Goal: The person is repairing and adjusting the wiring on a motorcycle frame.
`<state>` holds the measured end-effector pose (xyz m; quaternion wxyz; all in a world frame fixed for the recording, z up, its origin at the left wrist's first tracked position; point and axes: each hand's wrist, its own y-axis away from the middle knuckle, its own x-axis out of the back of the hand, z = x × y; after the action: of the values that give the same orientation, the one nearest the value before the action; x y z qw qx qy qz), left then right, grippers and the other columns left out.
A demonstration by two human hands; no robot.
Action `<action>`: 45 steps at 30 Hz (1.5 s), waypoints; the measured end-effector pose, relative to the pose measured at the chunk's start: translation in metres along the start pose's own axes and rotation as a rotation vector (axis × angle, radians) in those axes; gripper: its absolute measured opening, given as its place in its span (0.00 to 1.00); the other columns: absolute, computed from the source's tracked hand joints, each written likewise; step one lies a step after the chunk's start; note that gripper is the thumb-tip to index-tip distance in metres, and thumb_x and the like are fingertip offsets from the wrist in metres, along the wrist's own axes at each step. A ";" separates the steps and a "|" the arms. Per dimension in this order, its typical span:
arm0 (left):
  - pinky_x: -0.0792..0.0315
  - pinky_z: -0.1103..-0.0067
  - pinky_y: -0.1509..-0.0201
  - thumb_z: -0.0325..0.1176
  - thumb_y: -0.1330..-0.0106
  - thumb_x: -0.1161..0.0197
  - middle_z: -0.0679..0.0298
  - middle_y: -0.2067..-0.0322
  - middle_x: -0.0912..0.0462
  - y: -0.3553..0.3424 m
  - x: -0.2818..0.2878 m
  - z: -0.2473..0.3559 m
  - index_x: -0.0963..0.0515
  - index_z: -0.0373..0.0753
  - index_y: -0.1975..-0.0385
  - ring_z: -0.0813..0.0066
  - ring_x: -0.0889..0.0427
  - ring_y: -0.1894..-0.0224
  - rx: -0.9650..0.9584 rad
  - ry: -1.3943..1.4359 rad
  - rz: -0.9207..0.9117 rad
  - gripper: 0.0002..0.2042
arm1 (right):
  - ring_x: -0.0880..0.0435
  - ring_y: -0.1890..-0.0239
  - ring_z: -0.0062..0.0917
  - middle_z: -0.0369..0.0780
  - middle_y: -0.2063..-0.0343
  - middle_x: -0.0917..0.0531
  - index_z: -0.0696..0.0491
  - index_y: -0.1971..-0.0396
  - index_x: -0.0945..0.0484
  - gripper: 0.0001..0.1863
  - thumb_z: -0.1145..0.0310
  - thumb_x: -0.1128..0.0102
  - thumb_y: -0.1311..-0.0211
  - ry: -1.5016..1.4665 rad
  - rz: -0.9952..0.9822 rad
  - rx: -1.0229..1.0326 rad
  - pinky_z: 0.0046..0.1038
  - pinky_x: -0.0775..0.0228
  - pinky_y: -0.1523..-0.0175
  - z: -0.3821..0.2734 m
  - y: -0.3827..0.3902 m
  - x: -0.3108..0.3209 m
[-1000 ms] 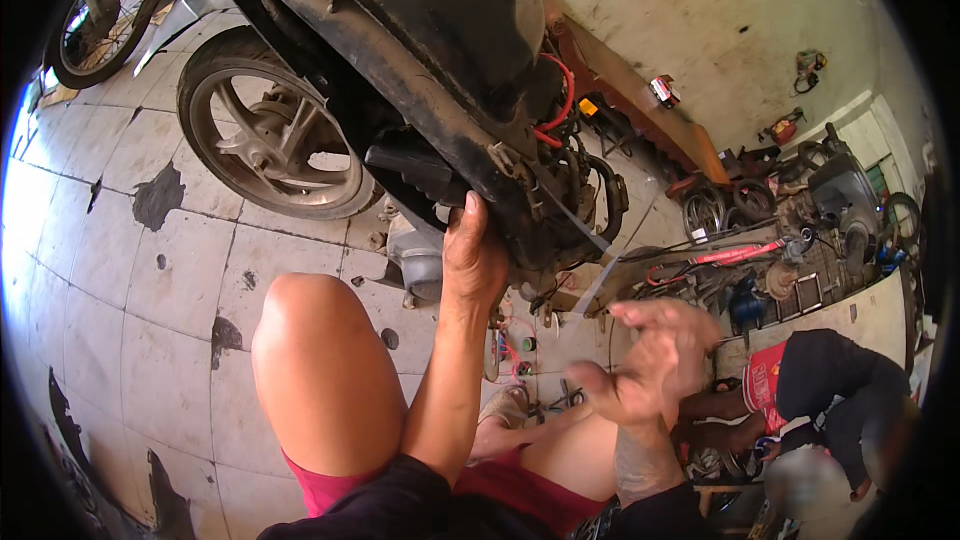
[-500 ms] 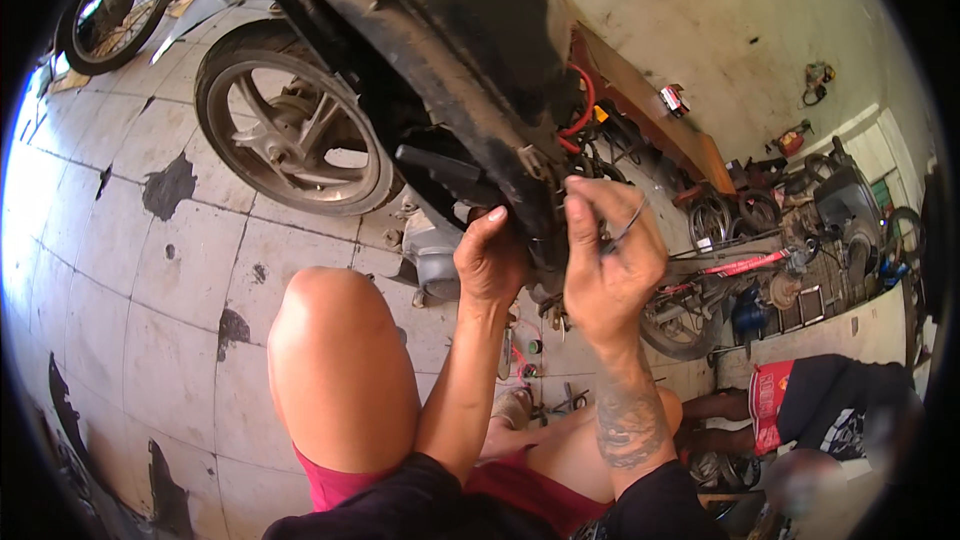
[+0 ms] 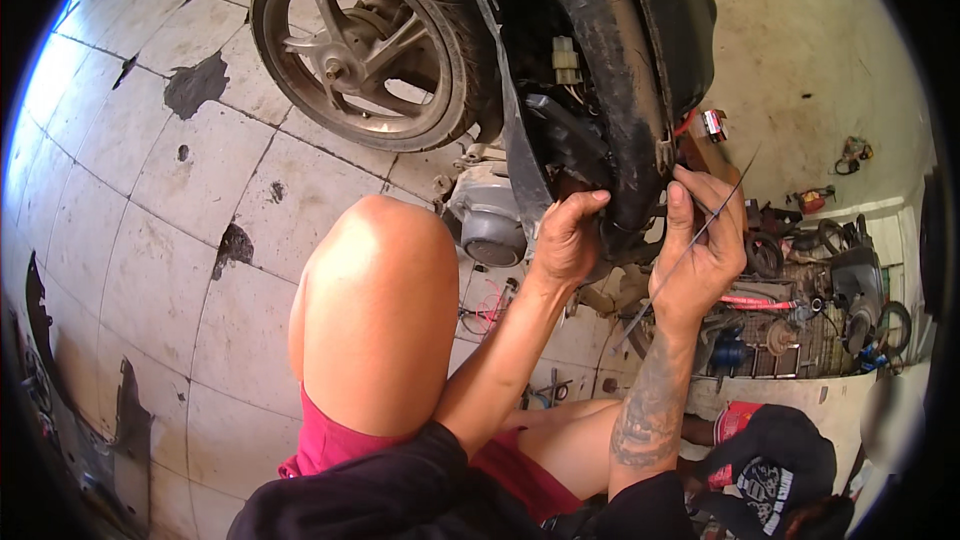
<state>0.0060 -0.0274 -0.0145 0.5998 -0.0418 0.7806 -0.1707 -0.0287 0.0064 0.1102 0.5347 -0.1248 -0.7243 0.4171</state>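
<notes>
A motorcycle's dark, dusty body (image 3: 625,70) fills the upper middle, its panels opened around a dark inner hollow. My left hand (image 3: 570,240) grips the lower end of this body, thumb in front and the other fingers hidden behind it. Close beside it on the right, my right hand (image 3: 705,245) pinches a long, thin dark strip (image 3: 665,278) slanting across the palm; its exact kind is unclear. A pale wire connector (image 3: 566,62) sits in the hollow above a black bar-shaped part (image 3: 565,125).
The spoked wheel (image 3: 350,65) stands at upper left, with a grey engine cover (image 3: 490,220) below it. Another person in dark clothing (image 3: 765,485) is at lower right. Motorcycle parts (image 3: 790,310) crowd the right side, and a dark panel (image 3: 120,440) lies at lower left.
My view has shifted, so the motorcycle and both hands appear farther right. The strip in my right hand now shows at greater length. My left hand keeps its hold on the body.
</notes>
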 end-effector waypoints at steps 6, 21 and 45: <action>0.40 0.67 0.27 0.28 0.33 0.53 0.54 0.38 0.27 0.011 -0.018 -0.015 0.31 0.28 0.39 0.63 0.29 0.35 -0.249 0.229 0.011 0.23 | 0.19 0.63 0.30 0.41 0.67 0.18 0.60 0.64 0.18 0.04 0.76 0.34 0.38 -0.087 0.045 -0.096 0.29 0.28 0.55 0.001 0.001 -0.003; 0.22 0.77 0.57 0.30 0.32 0.34 0.62 0.62 0.15 0.039 -0.037 -0.016 0.17 0.30 0.56 0.79 0.19 0.64 -0.587 -0.888 0.666 0.11 | 0.23 0.76 0.24 0.39 0.74 0.20 0.59 0.60 0.19 0.08 0.79 0.36 0.40 -0.177 0.197 -0.128 0.26 0.31 0.70 0.002 -0.002 0.020; 0.25 0.85 0.63 0.24 0.35 0.34 0.61 0.68 0.15 0.030 -0.047 0.067 0.18 0.31 0.61 0.81 0.17 0.67 -0.359 -1.201 -0.028 0.05 | 0.13 0.62 0.34 0.45 0.64 0.15 0.60 0.62 0.18 0.14 0.88 0.33 0.50 -0.308 0.033 0.266 0.27 0.19 0.58 -0.008 0.015 0.022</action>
<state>0.0870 -0.0012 0.0049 0.9151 -0.2409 0.3231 0.0083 -0.0348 0.0332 0.1146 0.4222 0.0002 -0.7340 0.5320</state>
